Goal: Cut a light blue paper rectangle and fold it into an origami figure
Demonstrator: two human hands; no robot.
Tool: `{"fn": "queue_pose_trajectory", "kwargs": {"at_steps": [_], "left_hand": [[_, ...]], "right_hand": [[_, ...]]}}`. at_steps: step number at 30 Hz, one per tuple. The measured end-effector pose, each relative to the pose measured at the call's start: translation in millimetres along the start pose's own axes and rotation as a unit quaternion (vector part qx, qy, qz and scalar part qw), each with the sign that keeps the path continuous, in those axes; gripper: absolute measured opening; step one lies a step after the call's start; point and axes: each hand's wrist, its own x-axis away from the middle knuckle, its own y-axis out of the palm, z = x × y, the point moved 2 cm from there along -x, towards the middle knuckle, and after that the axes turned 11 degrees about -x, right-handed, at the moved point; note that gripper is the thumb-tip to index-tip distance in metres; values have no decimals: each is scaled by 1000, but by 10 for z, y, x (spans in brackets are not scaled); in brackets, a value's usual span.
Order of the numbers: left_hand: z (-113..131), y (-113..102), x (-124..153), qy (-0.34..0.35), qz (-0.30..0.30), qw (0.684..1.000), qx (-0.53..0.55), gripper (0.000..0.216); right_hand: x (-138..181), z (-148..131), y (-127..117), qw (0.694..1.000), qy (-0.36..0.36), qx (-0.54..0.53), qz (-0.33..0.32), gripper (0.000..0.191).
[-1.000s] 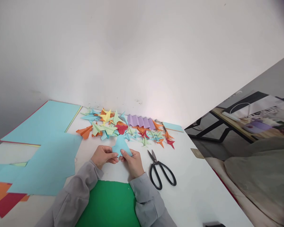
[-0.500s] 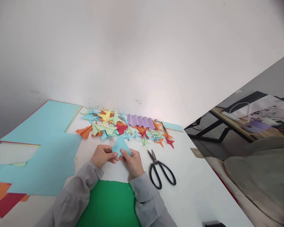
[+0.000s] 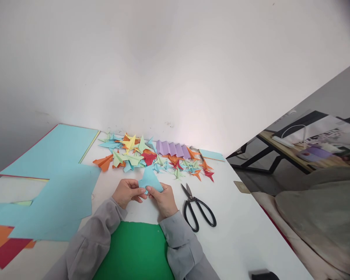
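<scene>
A small light-blue piece of folded paper (image 3: 150, 179) is held up over the white table, its pointed end away from me. My left hand (image 3: 128, 192) pinches its near left edge between thumb and fingers. On the near right side, my right hand (image 3: 163, 197) grips it with the thumb lying on top; the fingers underneath are partly hidden. Just beyond the hands lies a heap of folded paper planes, among them a red one (image 3: 148, 158), a yellow one (image 3: 130, 143) and an orange one (image 3: 104, 162).
Black-handled scissors (image 3: 196, 208) lie to the right, blades slightly apart. A purple pleated paper (image 3: 172, 149) rests by the wall. Large blue sheets (image 3: 58, 202) and red scraps (image 3: 11, 251) cover the left side. A green sheet (image 3: 137, 251) is between my forearms.
The blue paper is tilted slightly differently between my fingers, and my right thumb has shifted a little to the left along its near edge. Both hands stay in place.
</scene>
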Motion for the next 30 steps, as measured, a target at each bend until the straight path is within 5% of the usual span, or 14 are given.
{"fn": "queue_pose_trajectory", "kwargs": {"at_steps": [30], "left_hand": [[21,31,1,80,-1,996,-26,32]], "right_hand": [[5,-2,18,999,-5,-14,30,36]]}}
